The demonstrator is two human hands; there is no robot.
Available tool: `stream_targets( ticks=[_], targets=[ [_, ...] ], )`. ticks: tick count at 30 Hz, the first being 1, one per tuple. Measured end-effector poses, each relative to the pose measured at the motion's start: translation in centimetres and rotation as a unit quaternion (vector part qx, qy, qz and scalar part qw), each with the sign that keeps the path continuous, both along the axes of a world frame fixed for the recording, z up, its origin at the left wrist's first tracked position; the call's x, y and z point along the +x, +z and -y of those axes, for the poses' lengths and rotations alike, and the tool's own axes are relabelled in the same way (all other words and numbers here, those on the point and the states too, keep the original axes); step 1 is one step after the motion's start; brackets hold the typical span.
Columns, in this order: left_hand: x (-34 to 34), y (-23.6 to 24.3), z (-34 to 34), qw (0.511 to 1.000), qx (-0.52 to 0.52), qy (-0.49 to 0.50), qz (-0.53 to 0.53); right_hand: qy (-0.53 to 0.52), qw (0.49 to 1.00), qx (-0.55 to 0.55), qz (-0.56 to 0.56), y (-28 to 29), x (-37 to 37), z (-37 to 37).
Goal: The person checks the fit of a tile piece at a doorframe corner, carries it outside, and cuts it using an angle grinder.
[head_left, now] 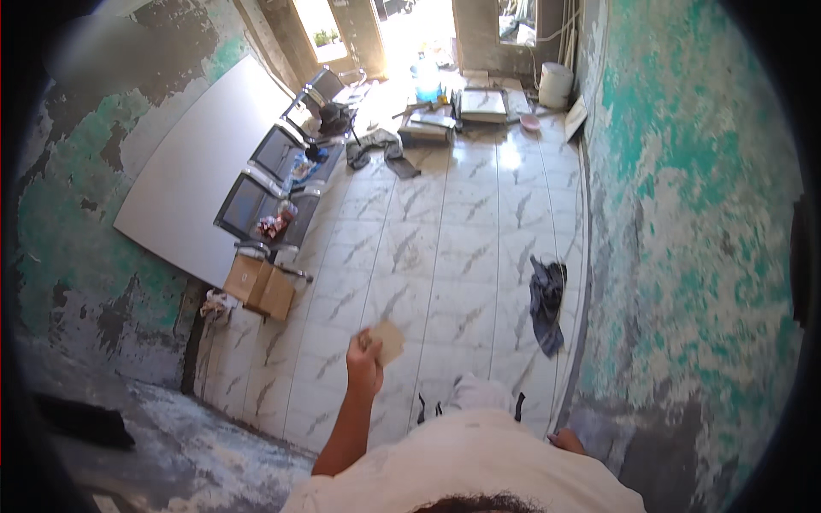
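Two hands [365, 366] [567, 440], one tan card [389, 344], one cardboard box [258, 286], one white bucket [556, 86], one pink bowl [530, 123]

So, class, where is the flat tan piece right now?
In the head view, the flat tan piece is below and slightly left of centre, held in the fingers of the left hand, over the tiled floor.

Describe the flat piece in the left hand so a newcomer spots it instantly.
Find the white, grey-veined tile floor mid-picture, then the left hand in front of its lower part. The target is the small flat piece held there. Unlike the bulky brown cardboard box to its upper left, it's thin and pale beige.
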State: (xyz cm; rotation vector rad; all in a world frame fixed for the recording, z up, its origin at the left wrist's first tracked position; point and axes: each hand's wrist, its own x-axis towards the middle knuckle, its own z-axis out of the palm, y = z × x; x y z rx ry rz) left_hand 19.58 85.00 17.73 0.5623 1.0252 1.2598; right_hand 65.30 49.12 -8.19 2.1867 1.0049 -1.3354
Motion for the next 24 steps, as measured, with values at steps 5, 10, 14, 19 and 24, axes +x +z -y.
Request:
stream_targets(
  ticks=[5, 10, 14, 19, 24],
  targets=[
    [-7.8, -9.8, -7.9, 0.988, -0.126, 0.086, -0.025, 0.014, 0.835, 0.549, -0.026, 8.6, -2.7, -51.9],
    [-12.5, -13.5, -18.6, 0.959, -0.219, 0.177, -0.042, -0.019, 0.686, 0.684, -0.247, 29.1, -13.6, -85.9],
    [-15.2, -20.9, -36.3, 0.933, -0.267, 0.226, -0.089, -0.005, 0.733, 0.622, -0.277, 24.2, -17.8, -95.4],
    [-12.6, -16.7, -62.4, 0.963, -0.197, 0.164, -0.088, 0.195, 0.930, 0.292, -0.110, 0.8, -6.7, -84.5],
    [-10.3, -16.7, -87.2, 0.981, -0.091, 0.028, -0.168, -0.439, 0.877, 0.147, 0.127, 4.3, -2.5, -76.7]
  ],
)
